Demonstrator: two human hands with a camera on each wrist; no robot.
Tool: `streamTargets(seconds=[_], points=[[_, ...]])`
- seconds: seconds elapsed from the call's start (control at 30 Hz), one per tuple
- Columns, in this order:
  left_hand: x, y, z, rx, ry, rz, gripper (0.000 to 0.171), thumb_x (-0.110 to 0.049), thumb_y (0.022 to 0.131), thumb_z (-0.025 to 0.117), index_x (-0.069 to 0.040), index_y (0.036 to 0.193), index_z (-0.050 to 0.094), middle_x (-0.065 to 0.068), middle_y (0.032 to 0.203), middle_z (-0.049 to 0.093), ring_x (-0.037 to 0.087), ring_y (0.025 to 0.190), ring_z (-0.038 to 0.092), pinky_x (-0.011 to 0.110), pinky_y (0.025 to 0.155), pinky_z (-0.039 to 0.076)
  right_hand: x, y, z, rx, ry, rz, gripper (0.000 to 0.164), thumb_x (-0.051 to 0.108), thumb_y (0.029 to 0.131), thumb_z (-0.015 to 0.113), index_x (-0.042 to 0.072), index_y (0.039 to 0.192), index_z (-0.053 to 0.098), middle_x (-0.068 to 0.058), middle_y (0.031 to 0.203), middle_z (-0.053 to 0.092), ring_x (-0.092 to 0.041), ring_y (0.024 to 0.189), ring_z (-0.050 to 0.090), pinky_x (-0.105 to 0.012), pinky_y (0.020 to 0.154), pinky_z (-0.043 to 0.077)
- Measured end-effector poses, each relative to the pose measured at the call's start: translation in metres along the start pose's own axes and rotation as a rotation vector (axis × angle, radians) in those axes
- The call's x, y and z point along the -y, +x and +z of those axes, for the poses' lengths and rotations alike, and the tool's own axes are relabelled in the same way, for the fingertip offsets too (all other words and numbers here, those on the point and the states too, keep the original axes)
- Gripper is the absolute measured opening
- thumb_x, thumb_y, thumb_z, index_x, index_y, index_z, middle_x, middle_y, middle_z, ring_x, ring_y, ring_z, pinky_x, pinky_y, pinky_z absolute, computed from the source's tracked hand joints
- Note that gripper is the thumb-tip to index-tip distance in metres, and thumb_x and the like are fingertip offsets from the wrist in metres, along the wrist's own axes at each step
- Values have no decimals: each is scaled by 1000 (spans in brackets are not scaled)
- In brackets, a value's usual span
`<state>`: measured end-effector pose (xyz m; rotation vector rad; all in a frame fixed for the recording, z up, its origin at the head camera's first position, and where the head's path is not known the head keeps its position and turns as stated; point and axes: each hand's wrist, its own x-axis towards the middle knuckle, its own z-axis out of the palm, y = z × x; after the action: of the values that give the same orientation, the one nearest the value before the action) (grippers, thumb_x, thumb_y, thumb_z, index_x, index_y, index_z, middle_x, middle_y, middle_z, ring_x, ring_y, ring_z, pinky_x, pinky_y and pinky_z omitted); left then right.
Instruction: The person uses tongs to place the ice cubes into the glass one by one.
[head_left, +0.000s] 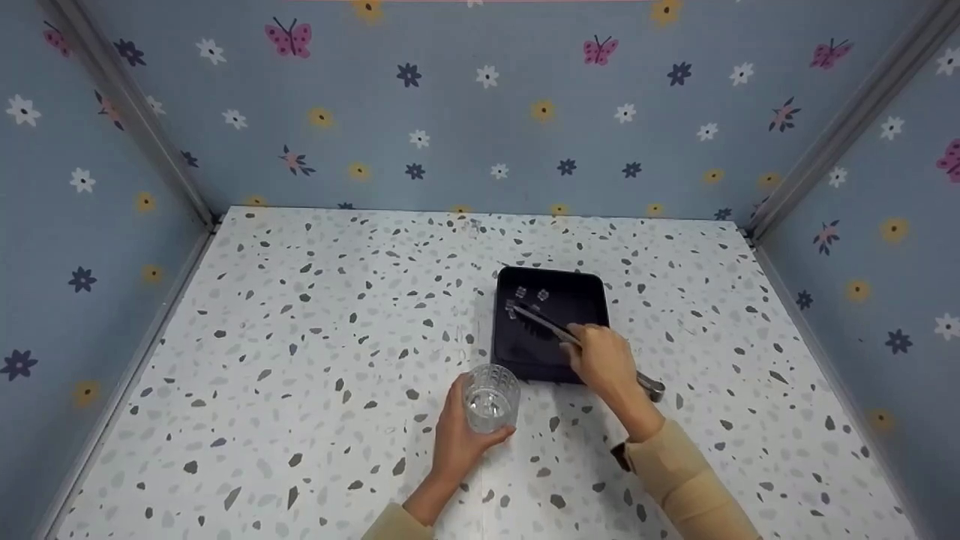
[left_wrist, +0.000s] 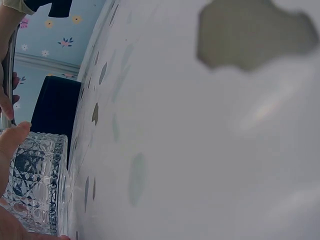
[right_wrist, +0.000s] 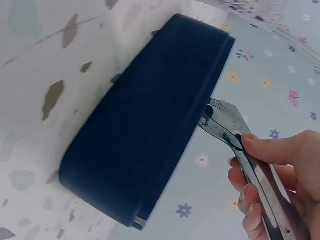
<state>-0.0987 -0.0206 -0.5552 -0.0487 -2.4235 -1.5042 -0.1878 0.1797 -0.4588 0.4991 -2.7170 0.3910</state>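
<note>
My left hand (head_left: 459,442) grips a clear cut-glass tumbler (head_left: 491,397) on the table, its fingers on the left side and its thumb at the near side. The glass's diamond-patterned wall fills the lower left of the left wrist view. In my right hand (head_left: 604,360) are metal tongs (head_left: 547,324), held along their arms over a dark rectangular tray (head_left: 551,364). The tongs' tips reach down to small clear pieces, like ice cubes (head_left: 543,295), at the tray's far left. From the right wrist view the tray wall (right_wrist: 145,115) hides the tips.
The table (head_left: 337,337) is white with grey speckles. Blue flowered panels (head_left: 450,97) stand at its back and both sides, joined by grey metal posts (head_left: 847,120). The tray stands right of the table's middle, just beyond the glass.
</note>
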Motion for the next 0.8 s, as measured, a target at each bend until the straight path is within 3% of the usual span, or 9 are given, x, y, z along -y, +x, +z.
streamTargets(seconds=[0.8], points=[[-2, 1, -1, 21, 14, -21, 100, -33, 54, 83, -1, 132, 29, 13, 125, 44, 26, 113, 44, 39, 95, 35, 31, -32, -44, -42, 57, -133, 22, 18, 74, 71, 9, 94, 67, -4, 77, 63, -23, 59, 59, -37, 52, 48]])
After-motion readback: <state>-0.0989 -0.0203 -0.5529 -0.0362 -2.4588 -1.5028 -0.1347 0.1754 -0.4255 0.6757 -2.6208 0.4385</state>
